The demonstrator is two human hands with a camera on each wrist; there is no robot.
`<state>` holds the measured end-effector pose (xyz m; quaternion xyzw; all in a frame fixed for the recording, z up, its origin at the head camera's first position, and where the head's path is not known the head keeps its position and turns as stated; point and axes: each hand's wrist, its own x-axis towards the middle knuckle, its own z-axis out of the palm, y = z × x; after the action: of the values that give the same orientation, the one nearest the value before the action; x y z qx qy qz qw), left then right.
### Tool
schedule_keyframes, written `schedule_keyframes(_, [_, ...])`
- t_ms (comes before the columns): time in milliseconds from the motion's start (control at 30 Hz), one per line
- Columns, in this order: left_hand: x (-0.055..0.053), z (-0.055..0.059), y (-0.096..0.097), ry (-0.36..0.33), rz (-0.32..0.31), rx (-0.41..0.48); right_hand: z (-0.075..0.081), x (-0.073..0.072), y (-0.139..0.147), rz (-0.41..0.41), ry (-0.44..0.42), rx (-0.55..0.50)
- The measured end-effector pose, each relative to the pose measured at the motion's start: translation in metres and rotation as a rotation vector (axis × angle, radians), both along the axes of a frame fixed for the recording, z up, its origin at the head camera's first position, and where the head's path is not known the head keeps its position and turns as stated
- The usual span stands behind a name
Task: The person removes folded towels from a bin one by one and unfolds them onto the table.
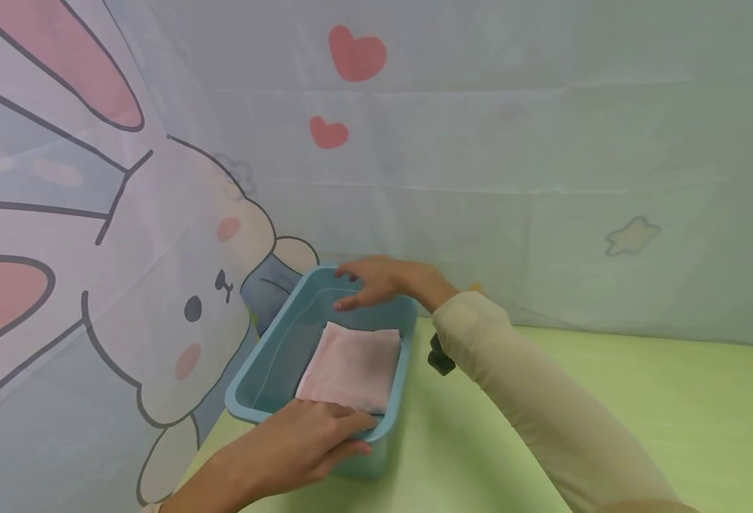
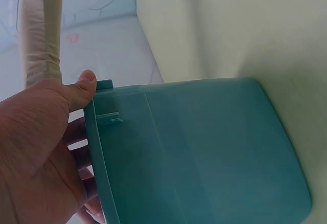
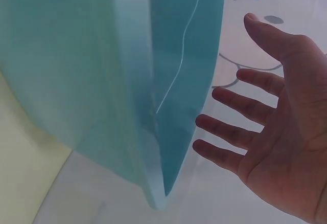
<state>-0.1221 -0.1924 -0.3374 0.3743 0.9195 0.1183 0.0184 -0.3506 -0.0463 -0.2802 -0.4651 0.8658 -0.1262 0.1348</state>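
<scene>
A blue-green plastic bin point(image 1: 280, 360) stands on the table beside the printed rabbit. Inside it lies a folded pink cloth point(image 1: 353, 363), flat on the bottom. My left hand point(image 1: 299, 438) grips the bin's near rim; in the left wrist view the thumb is on the outer side and the fingers reach over the rim point(image 2: 99, 157). Over the bin's far end is my right hand point(image 1: 382, 278), its fingers spread and holding nothing. The right wrist view shows that open hand point(image 3: 286, 116) beside the rim, fingertips a little apart from it.
A light green surface point(image 1: 581, 406) extends to the right of the bin. Close by the right sleeve point(image 1: 530, 385) sits a small black object point(image 1: 440, 358), partly covered by it. A fabric backdrop point(image 1: 466, 157) with hearts and a rabbit rises behind and on the left.
</scene>
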Motion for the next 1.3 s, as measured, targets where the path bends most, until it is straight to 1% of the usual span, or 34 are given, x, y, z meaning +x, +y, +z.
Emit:
schedule_keyframes(200, [0.000, 0.000, 0.000, -0.033, 0.003, -0.002, 0.003, 0.000, -0.013, -0.004, -0.028, -0.018])
schedule_keyframes(400, [0.000, 0.000, -0.001, -0.037, -0.005, 0.002, -0.003, -0.004, -0.026, 0.019, -0.031, -0.020])
schedule_keyframes(500, [0.000, 0.000, -0.001, -0.021, -0.016, 0.002, -0.008, -0.006, -0.030, 0.020, -0.055, -0.035])
schedule_keyframes(633, [0.000, -0.001, -0.002, 0.003, -0.032, 0.006, -0.014, -0.008, -0.036, 0.012, -0.066, -0.051])
schedule_keyframes(833, [0.001, -0.001, -0.003, 0.045, -0.043, 0.008, -0.019, -0.009, -0.043, -0.005, -0.080, -0.041])
schedule_keyframes(933, [0.001, -0.001, -0.003, 0.031, -0.041, 0.013, -0.020, -0.009, -0.045, -0.019, -0.100, -0.048])
schedule_keyframes(1067, [0.001, -0.001, -0.004, 0.011, -0.038, 0.014, -0.020, -0.008, -0.049, -0.017, -0.094, -0.051])
schedule_keyframes(1300, [0.001, -0.002, -0.004, 0.002, -0.039, 0.013, -0.029, -0.010, -0.058, -0.013, -0.086, 0.006])
